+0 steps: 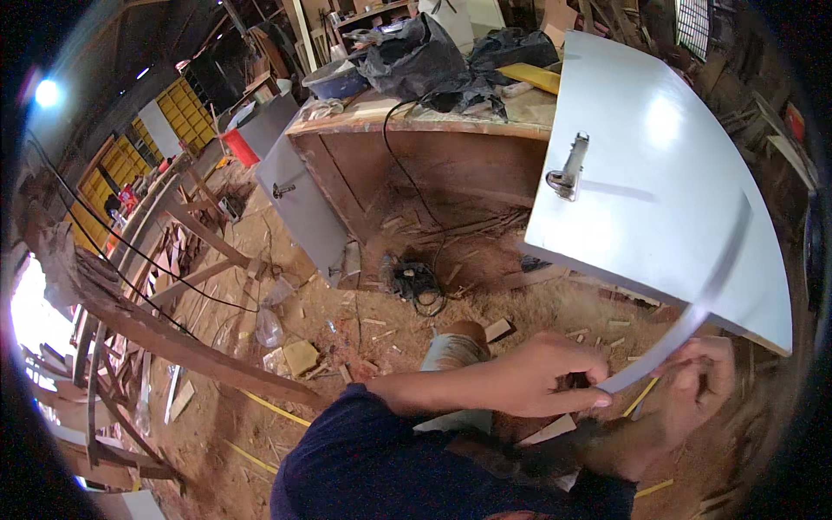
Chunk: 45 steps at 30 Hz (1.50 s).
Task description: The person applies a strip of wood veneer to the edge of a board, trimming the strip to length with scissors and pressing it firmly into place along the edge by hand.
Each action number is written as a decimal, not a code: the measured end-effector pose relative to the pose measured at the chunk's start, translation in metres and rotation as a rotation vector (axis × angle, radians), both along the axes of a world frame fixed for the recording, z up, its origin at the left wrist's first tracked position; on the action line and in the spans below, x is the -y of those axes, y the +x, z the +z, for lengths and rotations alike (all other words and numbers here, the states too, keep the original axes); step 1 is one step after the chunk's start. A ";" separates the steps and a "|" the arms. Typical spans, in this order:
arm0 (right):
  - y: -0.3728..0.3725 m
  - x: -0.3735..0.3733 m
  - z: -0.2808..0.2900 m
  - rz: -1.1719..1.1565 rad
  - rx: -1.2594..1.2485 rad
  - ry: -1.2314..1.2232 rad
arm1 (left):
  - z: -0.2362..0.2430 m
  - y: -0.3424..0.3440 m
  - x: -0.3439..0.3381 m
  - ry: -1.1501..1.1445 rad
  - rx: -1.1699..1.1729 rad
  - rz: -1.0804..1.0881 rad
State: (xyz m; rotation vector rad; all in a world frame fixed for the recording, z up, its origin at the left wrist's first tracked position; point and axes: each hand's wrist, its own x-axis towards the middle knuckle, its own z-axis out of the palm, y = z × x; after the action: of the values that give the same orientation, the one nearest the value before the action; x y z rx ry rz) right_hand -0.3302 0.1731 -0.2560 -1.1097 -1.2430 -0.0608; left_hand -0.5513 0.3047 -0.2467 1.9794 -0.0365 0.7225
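Strip [660, 347]: runs in a bow from left hand [555, 377], past right hand [700, 377] and over the lower right of the panel [641, 130]; shows pale grey, blurred toward its far end.
Strip position: crosses the panel's near edge close to its right-hand corner; probably bends from being held at its near end.
Left hand, opening: nearly closed, with fingers curled and thumb laid against them.
Left hand, hold: pinches the strip's near end between thumb and fingers, likely for control of the free length.
Right hand, opening: partly curled, just beyond the left hand and beside the strip.
Right hand, hold: cannot tell, owing to blur and overlap, whether gripping or merely touching the strip.
Panel placement: juts toward both hands from the right end of the cabinet [347, 160], apparently giving easy reach to the near edge; cannot tell whether resting or attached.
Hinge [568, 173]: sits on the panel's upward face, near the left edge, well apart from both hands.
Cabinet top: carries black bags [416, 56] and a basin [334, 81], presumably as handy storage.
Ground [347, 316]: bears scattered scraps below.
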 end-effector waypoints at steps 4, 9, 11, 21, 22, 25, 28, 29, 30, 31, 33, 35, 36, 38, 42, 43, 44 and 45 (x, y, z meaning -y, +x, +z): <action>0.002 -0.010 0.038 0.032 -0.019 -0.016 | 0.044 -0.028 -0.039 -0.036 0.110 0.032; 0.011 -0.034 0.075 0.049 0.006 -0.153 | 0.089 -0.045 -0.087 -0.446 0.269 0.132; 0.023 -0.048 0.102 0.179 0.023 -0.405 | 0.110 -0.053 -0.105 -0.362 0.133 0.271; 0.007 -0.109 0.192 0.186 -0.595 -0.750 | 0.104 -0.108 -0.099 -0.751 -0.498 0.711; 0.007 -0.111 0.196 0.223 -0.646 -0.767 | 0.113 -0.108 -0.085 -0.879 -0.472 0.698; -0.004 -0.112 0.218 0.298 -0.686 -0.772 | 0.154 -0.112 -0.059 -1.009 -0.376 0.624; -0.029 -0.117 0.269 0.353 -0.777 -0.895 | 0.193 -0.117 -0.051 -1.017 -0.321 0.594; -0.035 -0.119 0.280 0.357 -0.771 -0.915 | 0.208 -0.119 -0.049 -1.014 -0.341 0.618; -0.041 -0.120 0.286 0.392 -0.747 -0.934 | 0.225 -0.119 -0.048 -1.032 -0.339 0.620; -0.046 -0.120 0.295 0.426 -0.724 -0.952 | 0.244 -0.119 -0.051 -1.054 -0.308 0.623; -0.059 -0.130 0.316 0.450 -0.684 -0.994 | 0.276 -0.123 -0.059 -1.090 -0.276 0.637; -0.070 -0.143 0.330 0.471 -0.660 -1.027 | 0.300 -0.131 -0.072 -1.033 -0.251 0.693; -0.073 -0.149 0.332 0.465 -0.657 -1.036 | 0.300 -0.136 -0.078 -1.042 -0.248 0.689; -0.080 -0.168 0.334 0.430 -0.604 -1.036 | 0.296 -0.149 -0.097 -1.154 -0.159 0.776; -0.093 -0.224 0.339 0.347 -0.555 -1.060 | 0.322 -0.175 -0.178 -0.974 -0.346 0.814; -0.099 -0.242 0.344 0.326 -0.538 -1.068 | 0.315 -0.183 -0.201 -0.942 -0.276 0.855; -0.106 -0.262 0.349 0.305 -0.521 -1.077 | 0.307 -0.191 -0.223 -0.911 -0.207 0.897; -0.114 -0.284 0.350 0.286 -0.524 -1.067 | 0.301 -0.197 -0.252 -0.919 -0.197 0.879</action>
State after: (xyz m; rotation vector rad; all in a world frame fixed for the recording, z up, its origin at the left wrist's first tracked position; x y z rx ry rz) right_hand -0.4440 0.4569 0.0936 -1.6688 -0.9086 1.1554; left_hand -0.7481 0.5563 0.0539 1.0906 1.1380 0.8551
